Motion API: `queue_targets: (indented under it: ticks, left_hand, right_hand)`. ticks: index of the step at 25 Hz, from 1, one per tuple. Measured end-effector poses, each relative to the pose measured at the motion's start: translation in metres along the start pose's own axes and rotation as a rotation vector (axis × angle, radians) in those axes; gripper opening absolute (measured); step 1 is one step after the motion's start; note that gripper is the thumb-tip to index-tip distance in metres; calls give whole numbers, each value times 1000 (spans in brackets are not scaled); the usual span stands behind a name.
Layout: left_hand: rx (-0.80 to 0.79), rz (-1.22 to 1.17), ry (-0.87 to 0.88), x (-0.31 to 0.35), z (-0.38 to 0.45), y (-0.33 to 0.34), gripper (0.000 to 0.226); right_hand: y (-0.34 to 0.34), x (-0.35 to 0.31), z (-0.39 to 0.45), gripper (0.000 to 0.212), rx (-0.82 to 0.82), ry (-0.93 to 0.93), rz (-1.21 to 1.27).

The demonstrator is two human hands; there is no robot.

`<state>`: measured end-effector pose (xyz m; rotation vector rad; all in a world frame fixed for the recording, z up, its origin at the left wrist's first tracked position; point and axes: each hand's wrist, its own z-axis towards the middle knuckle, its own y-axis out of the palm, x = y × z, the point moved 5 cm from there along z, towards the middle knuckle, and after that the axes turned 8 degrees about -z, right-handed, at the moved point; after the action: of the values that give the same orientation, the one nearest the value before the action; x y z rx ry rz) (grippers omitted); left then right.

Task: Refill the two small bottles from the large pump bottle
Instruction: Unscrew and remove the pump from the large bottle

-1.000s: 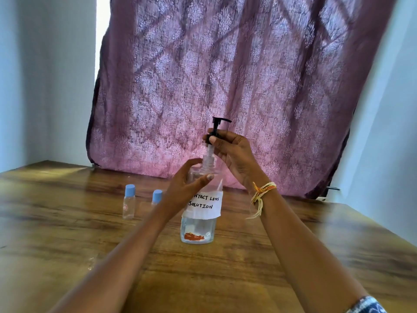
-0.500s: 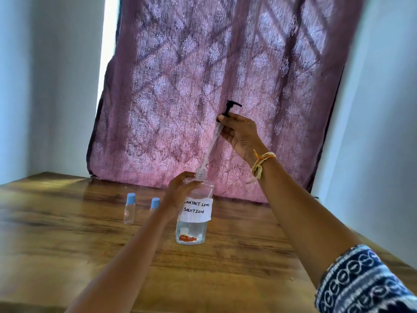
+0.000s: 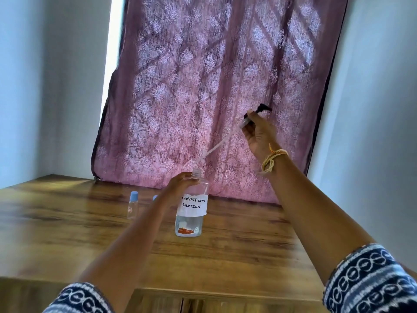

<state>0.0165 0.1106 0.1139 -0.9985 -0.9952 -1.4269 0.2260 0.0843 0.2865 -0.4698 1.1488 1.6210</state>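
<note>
The large clear bottle (image 3: 191, 208) with a handwritten "Contact Lens Solution" label stands upright on the wooden table (image 3: 237, 251), its threaded neck uncovered. My left hand (image 3: 181, 185) grips its shoulder. My right hand (image 3: 257, 134) holds the black pump head (image 3: 259, 110) high up and to the right; its long dip tube (image 3: 214, 149) slants down with the tip just above the bottle's mouth. Two small clear bottles with blue caps stand behind to the left: one (image 3: 132, 205) in full view, the other (image 3: 155, 198) mostly hidden by my left forearm.
A purple patterned curtain (image 3: 214, 86) hangs behind the table against pale walls. The table's front edge (image 3: 225, 292) runs along the bottom of the view.
My right hand has lifted the pump head up and to the right, drawing the dip tube out of the large bottle. My left hand stays on the bottle.
</note>
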Motion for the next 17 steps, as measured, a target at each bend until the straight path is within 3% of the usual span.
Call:
queue_targets:
  ticks: [2,8,11,13,15,17]
  left_hand:
    - [-8,14,21,-2,-2,1,27]
    - [9,139,247,-14,-21,5,72]
    - [24,111,294,-27,-13,-1,94]
    - [15,98,315,-31,-9,-2,83]
    - [24,91,325,-37,-6,-4,61]
    - [31,67,354,-42,-7,-5,56]
  right_hand:
    - [-24,26,-6,19,11,111,-10]
    - [-91,147,-39,4,-41,560,-238]
    - [-115,191,-50,7,-63,721,-359]
    - [-125,206,-46,6,-124,762,-495]
    - [-128,208,-38,14,-277,737,-836]
    - [-129,204,-28,24,-330,615,-1194]
